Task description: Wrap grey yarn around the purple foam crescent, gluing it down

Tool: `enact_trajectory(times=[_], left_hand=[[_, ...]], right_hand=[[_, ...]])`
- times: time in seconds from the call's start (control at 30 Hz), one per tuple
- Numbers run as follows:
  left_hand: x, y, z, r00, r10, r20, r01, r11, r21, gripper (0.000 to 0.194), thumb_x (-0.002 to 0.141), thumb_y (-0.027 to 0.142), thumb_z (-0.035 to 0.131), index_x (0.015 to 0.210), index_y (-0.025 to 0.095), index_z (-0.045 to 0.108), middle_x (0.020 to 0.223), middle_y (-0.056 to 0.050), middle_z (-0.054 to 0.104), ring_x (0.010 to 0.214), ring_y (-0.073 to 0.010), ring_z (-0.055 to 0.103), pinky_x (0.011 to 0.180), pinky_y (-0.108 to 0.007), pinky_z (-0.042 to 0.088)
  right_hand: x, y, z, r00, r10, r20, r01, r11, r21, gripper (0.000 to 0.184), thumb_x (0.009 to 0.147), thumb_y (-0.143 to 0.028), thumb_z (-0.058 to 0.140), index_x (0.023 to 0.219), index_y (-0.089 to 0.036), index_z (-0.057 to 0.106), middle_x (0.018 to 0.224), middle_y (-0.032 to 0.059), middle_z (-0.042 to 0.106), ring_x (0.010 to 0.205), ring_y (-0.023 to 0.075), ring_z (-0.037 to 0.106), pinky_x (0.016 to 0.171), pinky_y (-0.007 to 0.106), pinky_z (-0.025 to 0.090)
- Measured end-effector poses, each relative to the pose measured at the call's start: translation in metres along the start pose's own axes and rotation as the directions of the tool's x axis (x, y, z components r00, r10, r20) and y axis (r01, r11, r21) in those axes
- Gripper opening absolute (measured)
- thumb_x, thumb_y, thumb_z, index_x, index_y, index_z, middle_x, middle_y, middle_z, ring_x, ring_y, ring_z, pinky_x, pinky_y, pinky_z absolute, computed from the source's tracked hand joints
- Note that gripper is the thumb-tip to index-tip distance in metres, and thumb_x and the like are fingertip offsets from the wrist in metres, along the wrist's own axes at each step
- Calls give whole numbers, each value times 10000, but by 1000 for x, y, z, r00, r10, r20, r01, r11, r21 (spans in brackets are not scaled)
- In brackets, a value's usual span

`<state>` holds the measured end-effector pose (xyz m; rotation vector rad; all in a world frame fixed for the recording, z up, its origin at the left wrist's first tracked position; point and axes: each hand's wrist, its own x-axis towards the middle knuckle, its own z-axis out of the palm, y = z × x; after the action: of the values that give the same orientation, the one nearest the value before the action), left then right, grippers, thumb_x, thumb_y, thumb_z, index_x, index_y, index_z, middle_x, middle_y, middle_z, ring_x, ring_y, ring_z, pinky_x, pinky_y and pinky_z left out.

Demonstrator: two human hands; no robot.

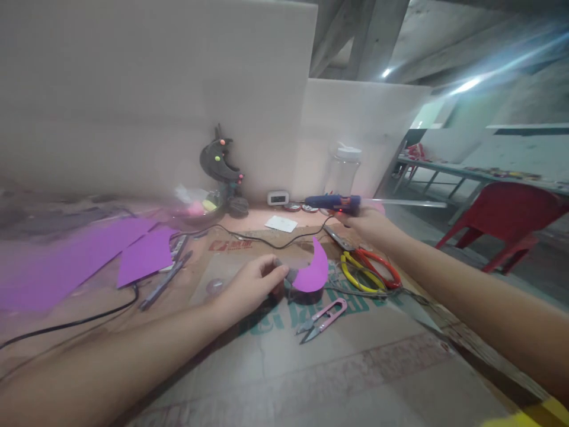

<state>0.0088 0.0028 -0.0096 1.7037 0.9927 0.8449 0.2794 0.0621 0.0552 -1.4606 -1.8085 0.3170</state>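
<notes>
Left hand (253, 283) pinches the purple crescent (315, 274), grey end (291, 276) half-hidden; right hand (370, 223) grips glue gun (329, 203) toward back edge of worktop (252, 223).

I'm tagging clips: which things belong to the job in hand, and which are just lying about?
Likely the job:
glue gun, in the right hand
purple crescent, at the left hand
purple sheets, perhaps, by colour

Seemingly lying about:
snips
scissors
bottle
red chair

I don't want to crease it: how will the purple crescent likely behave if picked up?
The purple crescent is probably light, since it looks thin and flat like the purple sheets. It seems stiff enough to keep its curve, with the left hand near one end only. Its upper tip, tapering narrowly, may bend most easily.
</notes>
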Motion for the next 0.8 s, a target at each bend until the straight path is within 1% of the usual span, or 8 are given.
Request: enact_trajectory(times=[0.13, 0.23, 0.33, 0.4, 0.47, 0.57, 0.7, 0.8], left_hand=[[-1, 0, -1, 999, -33, 7, 33, 999, 1, 302, 872, 441, 509, 689, 206, 458, 591, 35, 555, 572, -132, 523, 553, -244, 367], [0, -2, -1, 999, -43, 20, 43, 999, -16, 304, 875, 443, 506, 689, 208, 457, 596, 34, 547, 579, -134, 523, 552, -245, 371], [0, -1, -1, 998, -60, 24, 61, 997, -36, 295, 875, 425, 512, 685, 205, 462, 594, 44, 529, 572, -121, 504, 552, -239, 369], [0, -1, -1, 996, -81, 30, 83, 995, -47, 287, 879, 421, 510, 693, 207, 465, 594, 46, 528, 558, -118, 491, 538, -238, 360], [0, 0, 0, 995, -90, 40, 92, 995, -50, 281, 880, 420, 511, 702, 207, 473, 600, 43, 541, 557, -119, 492, 536, -240, 358], [-1, -1, 0, 997, -67, 37, 69, 997, -38, 287, 878, 421, 516, 695, 203, 481, 607, 37, 554, 578, -121, 503, 553, -240, 366], [-1, -2, 0, 998, -57, 34, 58, 998, -29, 290, 876, 425, 513, 691, 206, 473, 606, 33, 556, 574, -127, 501, 536, -241, 361], [0, -2, -1, 998, -61, 11, 62, 998, -31, 300, 878, 423, 505, 675, 206, 460, 589, 34, 546, 548, -123, 480, 520, -242, 344]], right_hand=[[49, 16, 32, 995, 63, 74, -62, 998, -19, 304, 856, -293, 607, 1110, -131, 646, 1077, 88, 711, 984, 235, 644, 883, 340, 491], [78, 29, 60, 980, 93, 174, -89, 996, -33, 302, 903, -325, 588, 1134, -132, 612, 1113, 86, 663, 985, 216, 630, 868, 382, 515], [95, 38, 82, 950, 104, 294, -94, 994, -49, 327, 923, -353, 566, 1181, -152, 577, 1184, 76, 599, 1011, 214, 613, 851, 414, 531], [98, 41, 90, 926, 105, 362, -88, 994, -63, 335, 923, -350, 567, 1194, -154, 570, 1194, 80, 593, 1014, 216, 611, 850, 412, 532], [99, 43, 92, 911, 102, 401, -75, 994, -82, 337, 923, -347, 568, 1197, -152, 567, 1188, 83, 596, 1008, 211, 613, 846, 412, 533], [99, 44, 88, 913, 84, 400, -42, 993, -113, 333, 923, -348, 567, 1194, -155, 569, 1189, 80, 597, 1011, 212, 612, 851, 414, 531], [91, 44, 78, 944, 57, 326, -6, 988, -156, 336, 913, -346, 582, 1188, -153, 577, 1199, 89, 606, 1040, 215, 609, 896, 431, 508], [74, 40, 65, 971, 36, 236, 8, 983, -182, 368, 894, -314, 589, 1210, -125, 585, 1235, 135, 620, 1104, 239, 597, 972, 396, 451]])
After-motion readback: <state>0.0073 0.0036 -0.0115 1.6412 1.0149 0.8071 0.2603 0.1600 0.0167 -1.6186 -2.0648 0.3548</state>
